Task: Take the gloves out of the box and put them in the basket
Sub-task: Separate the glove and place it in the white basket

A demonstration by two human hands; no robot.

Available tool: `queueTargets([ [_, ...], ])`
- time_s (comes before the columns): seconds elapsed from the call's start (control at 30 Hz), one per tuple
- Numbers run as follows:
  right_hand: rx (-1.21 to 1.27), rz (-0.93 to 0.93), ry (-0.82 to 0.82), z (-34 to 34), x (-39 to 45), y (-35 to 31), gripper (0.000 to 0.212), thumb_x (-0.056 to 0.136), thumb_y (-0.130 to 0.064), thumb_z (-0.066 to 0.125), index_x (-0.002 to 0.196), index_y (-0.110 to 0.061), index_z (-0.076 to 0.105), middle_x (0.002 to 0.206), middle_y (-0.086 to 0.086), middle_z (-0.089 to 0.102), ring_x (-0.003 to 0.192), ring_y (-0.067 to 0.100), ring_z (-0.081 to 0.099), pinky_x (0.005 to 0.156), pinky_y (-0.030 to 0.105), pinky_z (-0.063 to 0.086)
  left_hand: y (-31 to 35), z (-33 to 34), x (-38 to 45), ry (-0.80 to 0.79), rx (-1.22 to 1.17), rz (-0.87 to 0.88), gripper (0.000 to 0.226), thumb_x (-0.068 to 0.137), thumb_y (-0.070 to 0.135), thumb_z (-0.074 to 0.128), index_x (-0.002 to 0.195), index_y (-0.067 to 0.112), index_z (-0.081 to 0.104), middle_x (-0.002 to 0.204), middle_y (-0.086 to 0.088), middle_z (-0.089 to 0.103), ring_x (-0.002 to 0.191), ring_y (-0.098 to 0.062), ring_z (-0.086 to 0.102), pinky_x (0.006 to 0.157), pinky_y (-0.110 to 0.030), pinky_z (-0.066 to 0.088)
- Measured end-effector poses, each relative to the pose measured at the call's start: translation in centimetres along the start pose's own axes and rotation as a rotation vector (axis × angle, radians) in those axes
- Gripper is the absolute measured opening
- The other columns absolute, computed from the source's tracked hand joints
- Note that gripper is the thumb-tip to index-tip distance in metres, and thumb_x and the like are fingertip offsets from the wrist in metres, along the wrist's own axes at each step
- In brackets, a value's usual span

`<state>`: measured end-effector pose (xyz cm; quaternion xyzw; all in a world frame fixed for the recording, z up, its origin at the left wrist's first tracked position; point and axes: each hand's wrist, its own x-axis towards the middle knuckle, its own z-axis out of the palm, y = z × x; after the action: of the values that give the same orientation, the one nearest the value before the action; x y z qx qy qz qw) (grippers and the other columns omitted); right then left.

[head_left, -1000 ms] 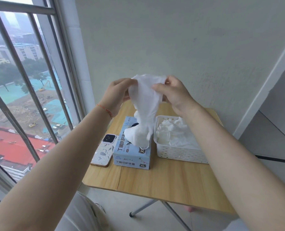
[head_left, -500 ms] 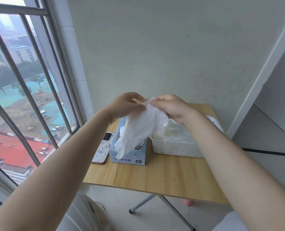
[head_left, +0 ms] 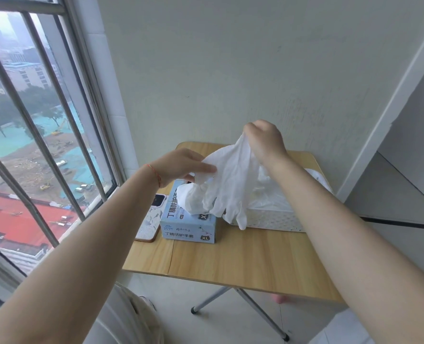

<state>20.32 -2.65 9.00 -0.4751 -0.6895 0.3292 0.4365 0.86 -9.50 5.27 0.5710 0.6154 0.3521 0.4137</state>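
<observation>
Holding a white glove [head_left: 230, 180] up between the box [head_left: 189, 225] and the basket [head_left: 273, 219].

The right hand [head_left: 265, 141] pinches the glove's cuff from above, so the glove hangs down with its fingers dangling in front of the white perforated basket's near-left corner. The left hand [head_left: 181, 166] has its thumb and fingers at the glove's left edge; whether it pinches or only touches, I cannot tell. More white gloves bulge from the opening of the blue box, and others lie heaped in the basket just right of it. Both stand on the wooden surface [head_left: 243, 259], with a phone [head_left: 151, 219] lying flat against the box's left side, beside a barred window [head_left: 32, 135].
</observation>
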Motion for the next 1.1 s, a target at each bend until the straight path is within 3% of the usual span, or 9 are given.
queueTargets([
  [0.1,-0.032,0.017,0.012,-0.3,0.3,0.9,0.027,0.084,-0.019,0.051,0.064,-0.020,0.032,0.063,0.002,0.026,0.059,0.015,0.025,0.052,0.030,0.018,-0.4,0.2,0.4,-0.050,-0.315,-0.001,0.022,0.087,0.021,0.068,0.101,0.004,0.071,0.103,-0.011,0.073,0.100,-0.023,0.068,0.091,-0.035,0.055],
  [0.23,-0.161,0.092,-0.022,-1.4,1.3,2.8,0.036,0.095,-0.017,0.044,0.064,-0.019,0.024,0.061,0.001,0.023,0.054,0.017,0.021,0.047,0.031,0.017,-0.1,1.0,1.7,-0.108,-0.535,-0.046,0.024,0.082,0.020,0.062,0.103,0.009,0.066,0.093,-0.009,0.066,0.074,-0.026,0.064,0.075,-0.035,0.054],
  [0.4,-0.263,0.234,-0.047,-3.4,2.8,6.6,0.036,0.099,-0.022,0.041,0.066,-0.015,0.032,0.066,0.003,0.037,0.066,0.024,0.042,0.052,0.025,0.031,1.0,3.2,4.8,0.011,-0.261,-0.115,0.017,0.090,0.021,0.065,0.103,0.012,0.070,0.082,-0.005,0.064,0.062,-0.022,0.058,0.066,-0.032,0.054],
  [0.57,-0.334,0.303,-0.030,-5.9,4.0,9.6,0.033,0.099,-0.026,0.044,0.070,-0.013,0.038,0.073,0.005,0.042,0.077,0.023,0.045,0.051,0.026,0.029,2.9,7.0,8.6,0.199,-0.035,-0.075,0.010,0.087,0.024,0.062,0.091,0.015,0.067,0.074,0.002,0.056,0.070,-0.020,0.050,0.065,-0.029,0.040],
  [0.7,-0.226,0.439,0.014,-7.6,4.7,12.2,0.030,0.101,-0.028,0.045,0.108,-0.002,0.057,0.096,0.011,0.052,0.058,0.023,0.055,0.049,0.024,0.043,3.6,9.1,10.5,0.087,0.186,-0.080,0.024,0.091,0.038,0.064,0.096,0.015,0.065,0.081,-0.001,0.061,0.070,-0.018,0.053,0.057,-0.023,0.042],
  [0.8,-0.273,0.498,0.004,-8.5,4.2,14.1,0.039,0.102,-0.027,0.043,0.126,0.002,0.053,0.106,0.016,0.060,0.069,0.027,0.060,0.049,0.024,0.038,3.0,9.6,10.9,-0.009,0.312,-0.126,0.025,0.087,0.034,0.070,0.110,0.026,0.064,0.092,0.003,0.065,0.077,-0.009,0.059,0.066,-0.023,0.048],
  [0.87,-0.312,0.509,-0.016,-8.7,3.8,14.8,0.040,0.103,-0.027,0.042,0.126,0.003,0.053,0.102,0.016,0.060,0.074,0.028,0.059,0.051,0.025,0.036,2.7,9.5,11.0,-0.073,0.390,-0.139,0.031,0.085,0.026,0.070,0.115,0.032,0.064,0.092,0.000,0.065,0.078,-0.010,0.061,0.073,-0.024,0.048],
  [0.97,-0.265,0.527,-0.052,-8.5,3.4,15.0,0.042,0.101,-0.030,0.042,0.129,0.001,0.050,0.098,0.012,0.060,0.070,0.026,0.059,0.052,0.025,0.039,2.9,9.4,11.4,-0.071,0.442,-0.099,0.038,0.085,0.006,0.061,0.115,0.028,0.063,0.082,-0.002,0.063,0.068,-0.011,0.059,0.062,-0.017,0.048],
  [1.1,-0.201,0.518,-0.051,-8.7,2.8,14.8,0.013,0.092,-0.023,0.043,0.086,-0.012,0.046,0.078,0.002,0.047,0.060,0.018,0.050,0.051,0.025,0.034,3.0,9.8,12.1,0.069,0.481,0.028,0.037,0.085,0.001,0.059,0.113,0.024,0.064,0.093,-0.004,0.061,0.069,-0.013,0.059,0.069,-0.025,0.051],
])
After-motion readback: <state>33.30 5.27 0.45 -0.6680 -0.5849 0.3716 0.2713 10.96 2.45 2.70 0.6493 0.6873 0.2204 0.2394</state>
